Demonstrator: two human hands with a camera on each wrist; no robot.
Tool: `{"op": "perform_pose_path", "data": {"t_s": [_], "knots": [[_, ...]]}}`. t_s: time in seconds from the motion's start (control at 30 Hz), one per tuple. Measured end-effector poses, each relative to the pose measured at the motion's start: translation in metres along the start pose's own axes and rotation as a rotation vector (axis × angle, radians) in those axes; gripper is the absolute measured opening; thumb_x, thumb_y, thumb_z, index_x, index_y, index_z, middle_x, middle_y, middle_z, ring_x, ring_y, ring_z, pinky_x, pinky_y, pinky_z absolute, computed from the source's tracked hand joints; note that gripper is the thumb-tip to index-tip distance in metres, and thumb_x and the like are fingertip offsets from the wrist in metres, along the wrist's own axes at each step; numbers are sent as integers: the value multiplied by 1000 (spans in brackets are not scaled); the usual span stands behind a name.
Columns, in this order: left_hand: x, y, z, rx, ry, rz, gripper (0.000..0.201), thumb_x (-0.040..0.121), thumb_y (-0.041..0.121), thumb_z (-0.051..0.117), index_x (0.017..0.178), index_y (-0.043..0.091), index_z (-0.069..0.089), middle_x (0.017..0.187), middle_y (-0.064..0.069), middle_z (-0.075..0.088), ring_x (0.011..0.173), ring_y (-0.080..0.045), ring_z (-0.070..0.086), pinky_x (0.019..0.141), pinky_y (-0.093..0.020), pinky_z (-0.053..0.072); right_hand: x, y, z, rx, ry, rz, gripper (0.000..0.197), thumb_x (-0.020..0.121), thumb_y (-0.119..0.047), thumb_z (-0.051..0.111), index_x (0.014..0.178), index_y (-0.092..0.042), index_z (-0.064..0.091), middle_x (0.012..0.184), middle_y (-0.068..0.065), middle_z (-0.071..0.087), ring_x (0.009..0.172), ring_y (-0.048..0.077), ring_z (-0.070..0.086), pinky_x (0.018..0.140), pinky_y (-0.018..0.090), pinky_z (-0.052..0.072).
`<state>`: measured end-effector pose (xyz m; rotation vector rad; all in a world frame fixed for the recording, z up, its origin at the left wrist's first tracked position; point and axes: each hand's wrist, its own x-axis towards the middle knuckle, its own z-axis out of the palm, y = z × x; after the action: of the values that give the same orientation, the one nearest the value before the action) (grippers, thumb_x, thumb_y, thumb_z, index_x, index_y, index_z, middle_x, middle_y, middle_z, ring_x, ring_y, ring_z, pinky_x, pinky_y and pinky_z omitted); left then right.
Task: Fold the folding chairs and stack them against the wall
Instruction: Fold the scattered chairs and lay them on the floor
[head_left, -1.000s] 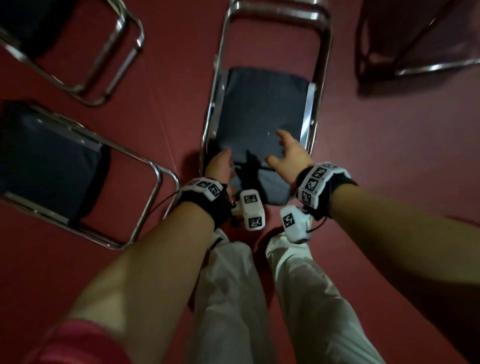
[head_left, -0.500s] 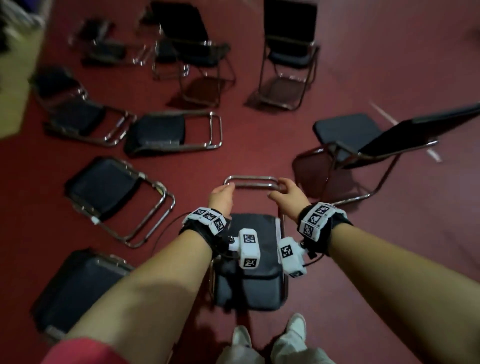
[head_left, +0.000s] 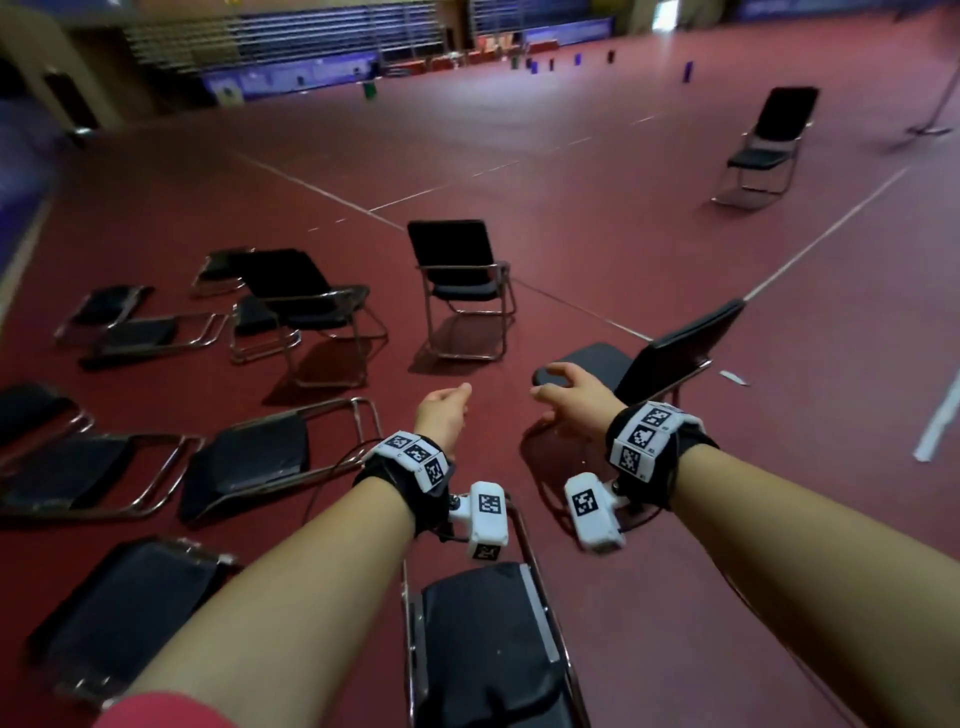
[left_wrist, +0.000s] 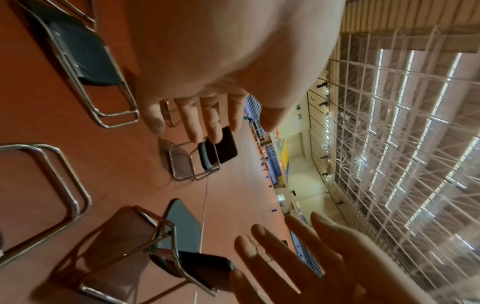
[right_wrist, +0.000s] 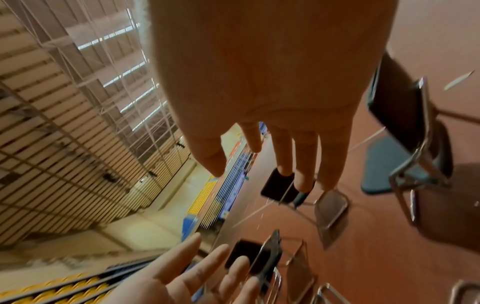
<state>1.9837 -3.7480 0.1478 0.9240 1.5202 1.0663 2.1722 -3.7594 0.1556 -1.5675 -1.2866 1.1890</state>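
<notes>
Both grips hold nothing. In the head view the left hand (head_left: 441, 415) and the right hand (head_left: 576, 397) are raised with loose fingers. The folded chair (head_left: 488, 644) lies on the red floor (head_left: 675, 260) at 6 o'clock, under the wrists. An open chair (head_left: 644, 364) stands at 1 o'clock, just beyond the right hand. In the left wrist view the fingers (left_wrist: 193, 121) are straight and free. In the right wrist view the fingers (right_wrist: 303, 156) also spread wide. I judge the chair stiff and moderately heavy, its steel tube smooth; take it by the frame, not by the soft seat pad.
</notes>
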Motion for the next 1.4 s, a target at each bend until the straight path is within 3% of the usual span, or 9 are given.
{"op": "perform_pose_path", "data": {"t_s": [0.13,0.33,0.4,0.53,0.67,0.77,0.87,1.2,1.4], "knots": [[8,12,56,44,-86,32,17,100,30,58,110,16,57,95,-3,60,82,-17,52,61,-27,34,1,15,-60,28,85,56,59,91,-22,66,144,-15,41,98,11,64,68,23,61,57,31,47],[37,19,159,107,-176,17,27,98,29,60,118,11,61,100,-6,64,90,-22,57,69,-31,40,24,44,-157,-5,157,113,58,94,-23,63,147,-19,39,125,11,63,79,23,66,63,29,51],[46,21,198,116,-185,1,32,97,29,62,122,10,61,113,-9,65,101,-25,59,82,-34,41,42,56,-190,3,168,125,57,93,-23,63,145,-20,40,114,11,66,76,23,66,68,35,51],[62,38,275,56,-191,-23,26,97,22,61,119,10,61,104,-8,62,93,-23,55,70,-30,38,81,67,-256,7,162,138,54,93,-18,63,143,-18,42,103,8,66,76,23,63,68,36,47],[88,40,343,85,-185,-21,31,74,32,73,99,15,64,113,-18,69,91,-21,56,89,-43,49,113,79,-314,-12,153,171,55,92,-19,63,143,-20,42,93,3,64,74,21,63,70,36,51],[95,45,380,73,-183,-41,22,88,18,69,108,12,60,117,-20,66,94,-24,58,86,-37,49,142,88,-351,-4,163,191,56,92,-20,63,144,-21,41,98,4,66,74,22,64,71,38,53],[108,38,407,117,-181,-101,30,93,13,63,123,10,59,111,-11,65,87,-19,56,71,-29,42,170,101,-371,11,158,225,57,92,-19,62,144,-21,40,95,3,66,75,23,64,66,35,50],[221,25,436,269,-159,-159,36,89,13,66,125,13,62,128,-18,64,120,-32,59,102,-42,46,287,147,-355,23,137,370,58,90,-14,61,144,-20,40,103,12,65,77,25,64,69,36,52],[323,19,451,326,-237,-176,36,90,10,65,126,11,63,107,-18,66,69,-14,51,61,-27,40,377,170,-342,56,297,507,49,90,-15,63,135,-14,45,95,15,59,68,24,53,57,31,47]]}}
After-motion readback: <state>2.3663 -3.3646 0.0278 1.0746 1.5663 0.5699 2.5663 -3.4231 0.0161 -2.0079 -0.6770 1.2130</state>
